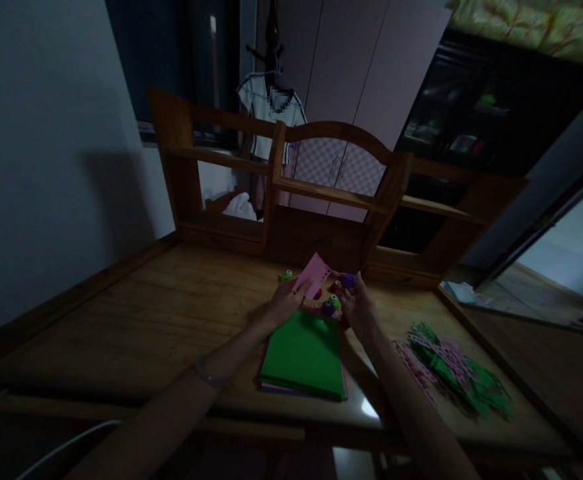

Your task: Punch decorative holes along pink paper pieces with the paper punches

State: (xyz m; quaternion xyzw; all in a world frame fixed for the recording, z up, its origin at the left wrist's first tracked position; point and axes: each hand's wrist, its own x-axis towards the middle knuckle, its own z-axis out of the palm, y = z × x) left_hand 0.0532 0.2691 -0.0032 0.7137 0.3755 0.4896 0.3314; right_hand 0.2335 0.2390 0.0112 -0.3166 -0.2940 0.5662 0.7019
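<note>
My left hand (289, 300) is closed on a pink sheet of paper (313, 273), which has a row of small punched holes along its right edge. In my right hand (360, 305) is a small purple gadget (348, 281), held near that edge; the dim light hides its exact kind. Between and beyond my hands lie several small colourful gadgets with eye-like spots, among them a green one (286, 275), a red one (335, 287) and a dark blue one (328, 308). Nearest to me below them rests a stack of coloured paper with a green sheet (301, 353) on top.
To the right lies a heap of green and pink punched paper strips (456, 370). A wooden shelf unit (329, 193) stands along the back of the wooden desk (171, 320). The desk's raised right edge (501, 363) and a wall on the left bound the surface.
</note>
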